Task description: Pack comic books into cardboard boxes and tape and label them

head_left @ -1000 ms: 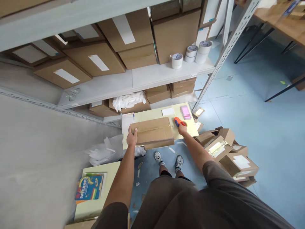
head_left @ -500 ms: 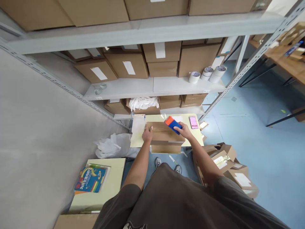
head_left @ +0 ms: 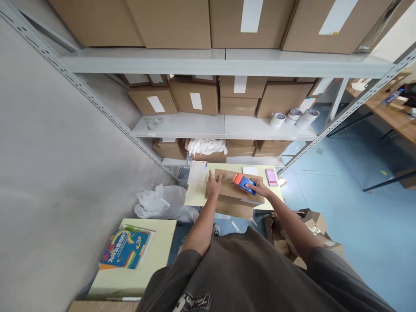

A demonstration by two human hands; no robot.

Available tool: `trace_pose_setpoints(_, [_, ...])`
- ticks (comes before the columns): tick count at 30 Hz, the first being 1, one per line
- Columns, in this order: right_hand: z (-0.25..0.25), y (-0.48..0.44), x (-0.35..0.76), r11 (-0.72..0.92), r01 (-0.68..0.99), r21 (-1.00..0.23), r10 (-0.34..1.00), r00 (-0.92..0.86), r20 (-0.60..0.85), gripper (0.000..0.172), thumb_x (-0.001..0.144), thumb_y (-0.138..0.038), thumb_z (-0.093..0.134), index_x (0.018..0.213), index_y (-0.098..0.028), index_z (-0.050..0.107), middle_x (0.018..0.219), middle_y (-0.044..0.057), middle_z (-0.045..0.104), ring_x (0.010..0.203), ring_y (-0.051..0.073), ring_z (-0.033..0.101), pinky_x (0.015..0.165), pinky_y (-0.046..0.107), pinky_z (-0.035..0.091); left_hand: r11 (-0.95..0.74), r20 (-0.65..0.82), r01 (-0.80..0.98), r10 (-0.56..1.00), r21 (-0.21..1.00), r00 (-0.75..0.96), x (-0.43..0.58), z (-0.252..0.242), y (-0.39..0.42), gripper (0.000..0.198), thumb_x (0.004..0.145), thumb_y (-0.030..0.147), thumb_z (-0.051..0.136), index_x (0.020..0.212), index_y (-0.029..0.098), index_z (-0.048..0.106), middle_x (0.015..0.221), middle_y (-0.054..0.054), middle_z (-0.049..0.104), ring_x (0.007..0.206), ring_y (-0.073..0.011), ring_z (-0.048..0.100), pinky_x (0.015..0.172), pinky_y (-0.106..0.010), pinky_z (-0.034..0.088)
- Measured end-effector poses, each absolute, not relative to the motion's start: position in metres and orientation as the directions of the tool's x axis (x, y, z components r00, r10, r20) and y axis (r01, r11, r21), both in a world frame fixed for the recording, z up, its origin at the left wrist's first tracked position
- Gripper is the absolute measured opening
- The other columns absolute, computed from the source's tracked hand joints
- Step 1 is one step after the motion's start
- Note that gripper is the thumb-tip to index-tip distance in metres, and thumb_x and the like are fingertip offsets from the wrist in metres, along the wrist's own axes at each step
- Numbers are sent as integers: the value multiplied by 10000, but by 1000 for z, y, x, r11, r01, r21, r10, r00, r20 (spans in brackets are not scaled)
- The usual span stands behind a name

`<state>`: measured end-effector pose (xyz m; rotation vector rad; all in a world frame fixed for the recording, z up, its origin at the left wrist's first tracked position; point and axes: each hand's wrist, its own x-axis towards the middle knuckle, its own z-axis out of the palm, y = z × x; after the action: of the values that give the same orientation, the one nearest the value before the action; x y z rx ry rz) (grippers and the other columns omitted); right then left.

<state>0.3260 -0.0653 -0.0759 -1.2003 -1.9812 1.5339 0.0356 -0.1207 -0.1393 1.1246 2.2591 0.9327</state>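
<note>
A brown cardboard carton lies on the pale yellow table in front of me, with a long flap sticking out toward my body. At the carton's left end is my left hand, its thumb and fingers apart; it holds nothing and seems to touch the edge. My right hand grips an oblong blue-and-orange pack over the right part of the carton. The orange end points left and away from me. Whether the pack touches the cardboard, I cannot tell.
On the table are white paper and a phone. Shelving behind holds cartons and tape rolls. Cardboard boxes are heaped on the floor at right. Books lie on a side table at left.
The camera view has shifted, so the whole scene sits further right and lower. The carton appears turned slightly, and the pack looks lower over it. My left fingers point up more.
</note>
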Motion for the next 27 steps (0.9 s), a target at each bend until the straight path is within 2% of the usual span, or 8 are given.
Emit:
trace_pose_setpoints(2, [-75,-67,326,54,417,-907,796,-567,-214,661,777,-872,737,828,-224,614,748,3,624,720,194,587,661,310,468,315,59,513,807,798,-588,38,-137,-126,742,1052,567,565,1672,172,461,1634,-244,540,1519,-377,498,1188,-499,448])
trace_pose_setpoints(4, [-74,-68,326,64,433,-899,801,-560,-213,654,778,-866,739,813,-227,604,741,5,625,721,197,589,661,312,471,207,149,483,787,851,-599,43,-133,-132,564,1073,544,525,1466,169,676,1497,-246,643,1456,-365,545,1194,-498,443])
trace_pose_setpoints(7, [-73,-70,325,77,446,-892,803,-558,-210,654,772,-867,741,821,-229,604,742,5,631,723,198,591,648,305,472,170,39,334,842,927,-538,48,-125,-136,537,1082,598,474,1145,187,812,1135,-182,787,1165,-321,704,1037,-421,533])
trace_pose_setpoints(9, [-71,-70,322,88,458,-885,798,-564,-212,657,762,-870,746,814,-231,602,733,0,624,716,194,587,631,295,464,175,-48,262,901,949,-430,48,-119,-134,541,1035,655,541,1021,197,826,984,-130,805,1016,-293,732,912,-365,555])
trace_pose_setpoints(13, [-67,-68,313,96,476,-874,793,-568,-222,655,752,-868,752,789,-233,593,706,-5,609,689,186,580,606,283,443,149,-60,249,941,957,-333,45,-113,-122,429,938,597,669,857,202,814,837,-75,794,849,-247,727,806,-322,542])
trace_pose_setpoints(20, [-62,-62,303,83,513,-854,813,-531,-240,631,731,-841,774,782,-231,620,686,-2,641,655,185,593,589,280,432,255,-91,255,850,933,-519,11,-112,-111,329,931,455,633,816,206,815,796,-55,802,804,-217,739,804,-298,566])
trace_pose_setpoints(23, [-62,-62,299,75,512,-856,801,-542,-254,620,730,-831,767,830,-228,663,743,18,694,697,207,633,620,292,467,307,-123,255,826,917,-551,-18,-115,-116,332,921,463,648,834,197,826,792,-68,805,811,-217,745,802,-302,584])
trace_pose_setpoints(27, [-63,-62,293,106,532,-840,810,-536,-237,652,703,-853,753,839,-221,674,755,25,694,700,211,624,647,305,476,320,-205,136,824,937,-528,-34,-130,-136,387,892,528,705,817,167,823,745,-85,778,743,-206,727,724,-302,587])
